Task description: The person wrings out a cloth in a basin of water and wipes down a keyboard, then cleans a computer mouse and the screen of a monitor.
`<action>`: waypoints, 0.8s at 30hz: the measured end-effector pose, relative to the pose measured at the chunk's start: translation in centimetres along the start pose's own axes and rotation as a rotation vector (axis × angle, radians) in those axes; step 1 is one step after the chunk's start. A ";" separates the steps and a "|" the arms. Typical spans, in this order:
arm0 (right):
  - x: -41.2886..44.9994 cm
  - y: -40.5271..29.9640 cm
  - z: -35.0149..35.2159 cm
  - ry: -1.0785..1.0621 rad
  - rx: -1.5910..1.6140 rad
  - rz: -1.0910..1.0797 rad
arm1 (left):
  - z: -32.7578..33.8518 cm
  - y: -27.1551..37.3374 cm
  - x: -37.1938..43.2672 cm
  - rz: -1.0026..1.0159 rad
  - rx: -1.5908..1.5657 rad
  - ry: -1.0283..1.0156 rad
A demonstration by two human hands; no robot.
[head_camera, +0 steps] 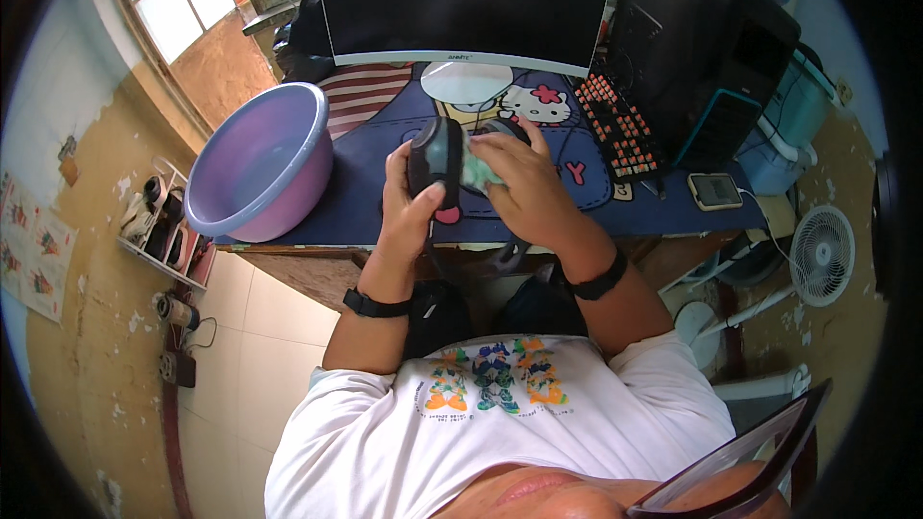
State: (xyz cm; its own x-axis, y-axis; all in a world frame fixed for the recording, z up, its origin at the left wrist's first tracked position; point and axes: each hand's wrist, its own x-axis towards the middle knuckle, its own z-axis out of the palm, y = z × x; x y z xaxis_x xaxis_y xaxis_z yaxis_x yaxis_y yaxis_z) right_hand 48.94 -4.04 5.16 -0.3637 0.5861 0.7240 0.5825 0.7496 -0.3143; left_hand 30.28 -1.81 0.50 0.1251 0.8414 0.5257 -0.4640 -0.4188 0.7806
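In front of my chest I hold what look like black over-ear headphones [435, 158]. My left hand [409, 194] grips one ear cup from the side, with the thumb across its lower edge. A soft, pale green and white cloth [477, 167] is bunched in my right hand [523, 191], against the inner side of that cup. The second ear cup [508, 128] shows partly behind my right fingers. A dark, blurred band [490, 259] hangs below, over the desk's front edge. The palm side of my right hand is hidden.
A purple plastic basin [288, 191] stands on the left of the blue desk mat [360, 194]. Behind my hands are a monitor [469, 0] and a round white disc [466, 83]. A keyboard [620, 130], a computer case [692, 36] and a charging phone [714, 191] lie right, near a white fan [822, 256].
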 end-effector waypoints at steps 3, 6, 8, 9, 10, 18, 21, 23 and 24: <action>-0.7 -0.5 -0.6 0.058 0.089 -0.014 | 0.8 1.3 -0.1 -0.064 0.156 0.004; -0.5 -2.0 -0.7 0.325 0.436 0.246 | 1.8 1.0 -0.1 -0.049 0.261 0.046; -0.3 -2.7 -0.9 0.196 0.092 -0.016 | 2.4 1.2 -0.2 0.105 0.554 0.062; 0.0 -3.6 -0.7 0.103 -0.028 -0.100 | 2.3 1.1 -0.3 0.173 0.729 0.065; -0.1 -4.1 -0.4 0.095 -0.102 -0.094 | 2.4 1.1 -0.5 0.195 0.749 0.046; 0.4 0.4 -0.2 0.289 0.956 0.445 | 2.0 2.3 -0.7 0.084 0.400 -0.206; 0.4 -0.6 0.4 0.373 0.990 0.471 | 2.9 1.9 -1.0 0.025 0.118 -0.043; 0.2 -0.2 0.9 0.393 1.082 0.465 | 2.8 1.7 -1.0 -0.177 0.102 -0.028; 0.2 -0.5 1.0 0.394 1.083 0.463 | 3.0 1.2 -1.2 -0.100 0.197 -0.027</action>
State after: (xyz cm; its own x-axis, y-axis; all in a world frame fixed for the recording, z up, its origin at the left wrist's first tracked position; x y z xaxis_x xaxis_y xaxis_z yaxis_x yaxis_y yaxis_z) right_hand 47.90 -4.00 4.84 0.0677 0.8712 0.4863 -0.3700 0.4746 -0.7986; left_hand 32.24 -4.32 1.81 0.1869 0.8735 0.4495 -0.2678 -0.3949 0.8788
